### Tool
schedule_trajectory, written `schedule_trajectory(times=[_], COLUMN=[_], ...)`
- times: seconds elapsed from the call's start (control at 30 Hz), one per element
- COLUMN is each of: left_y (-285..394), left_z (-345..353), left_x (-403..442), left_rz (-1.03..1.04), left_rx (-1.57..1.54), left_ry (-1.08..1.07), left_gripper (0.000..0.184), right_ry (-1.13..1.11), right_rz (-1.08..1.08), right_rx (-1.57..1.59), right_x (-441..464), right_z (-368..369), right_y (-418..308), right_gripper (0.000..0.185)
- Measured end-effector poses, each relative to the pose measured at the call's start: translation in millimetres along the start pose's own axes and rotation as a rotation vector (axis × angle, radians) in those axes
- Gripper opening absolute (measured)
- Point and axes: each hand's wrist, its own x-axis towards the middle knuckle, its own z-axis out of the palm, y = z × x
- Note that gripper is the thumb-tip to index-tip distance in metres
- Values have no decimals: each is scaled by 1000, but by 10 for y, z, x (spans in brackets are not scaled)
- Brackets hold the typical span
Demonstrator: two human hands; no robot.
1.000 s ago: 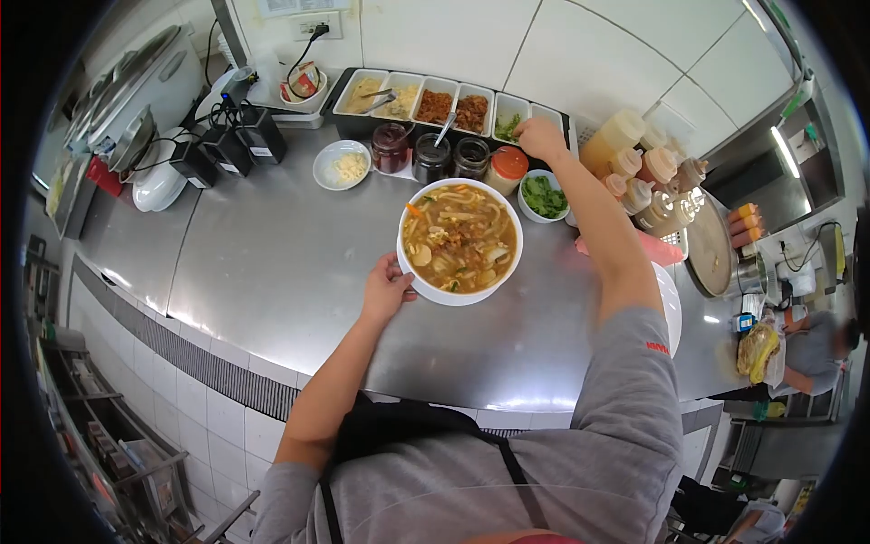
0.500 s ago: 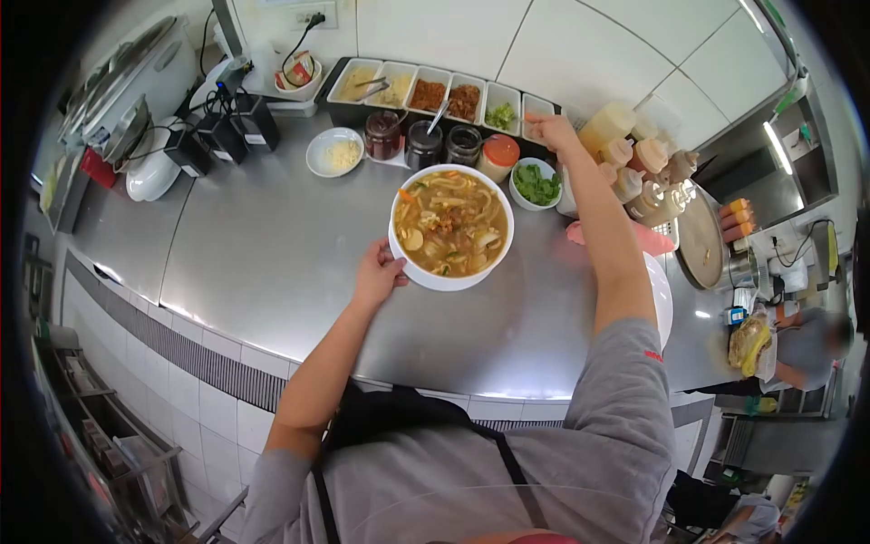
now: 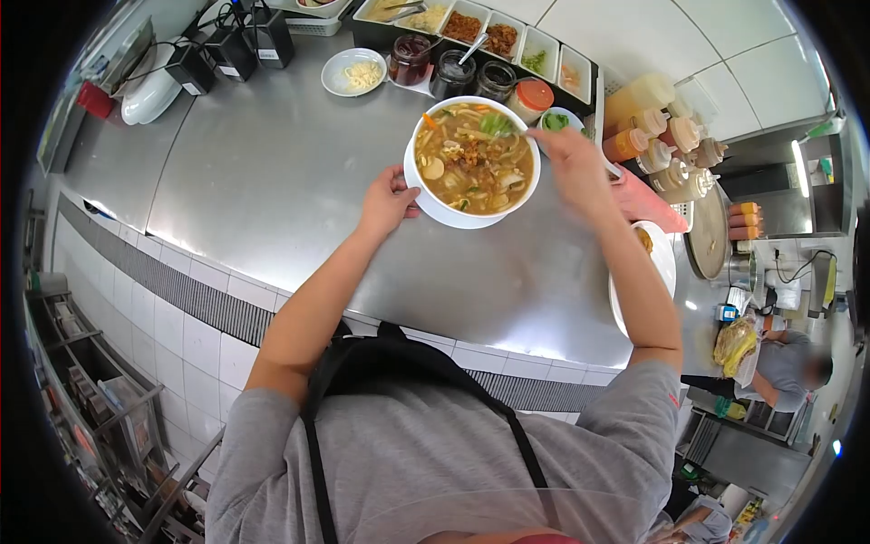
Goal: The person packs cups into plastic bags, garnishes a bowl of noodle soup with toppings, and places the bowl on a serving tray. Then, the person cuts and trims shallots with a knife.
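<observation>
- Right hand (image 3: 573, 172) has moved from the trays (image 3: 538, 56) to the soup bowl's (image 3: 410, 156) right rim (blurred; grip unclear).
- Greens (image 3: 496, 124) now show over the soup (image 3: 471, 172).
- Left hand (image 3: 388, 203) grips the bowl's left side, on the counter (image 3: 290, 163).

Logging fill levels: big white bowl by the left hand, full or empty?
Nearly full: chunky soup spreads almost to the white bowl rim. Exact depth can't be told.

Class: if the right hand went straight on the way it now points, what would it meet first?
Probably the rim of the white bowl, just ahead of the right hand. Depth is unclear: held higher, the hand would pass over the soup instead.
</observation>
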Motion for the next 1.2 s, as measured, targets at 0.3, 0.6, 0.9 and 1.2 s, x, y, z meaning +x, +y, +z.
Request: schedule_trajectory(times=[0.3, 0.6, 0.9, 1.2], left_y=[10, -90, -292, 214], left_z=[-7, -19, -51, -378], left_x=[-3, 53, -99, 912], left_rz=[-15, 18, 115, -47], left_rx=[43, 27, 210, 193], left_ry=[-14, 56, 123, -166], left_gripper=[42, 38, 31, 52], right_ry=[178, -12, 181, 492], right_rz=[185, 477, 821, 1440], right_rx=[-121, -350, 333, 1265], right_x=[430, 1153, -813, -739], right_z=[-127, 282, 296, 905], right_y=[274, 1124, 178, -405], right_gripper=[22, 29, 27, 61])
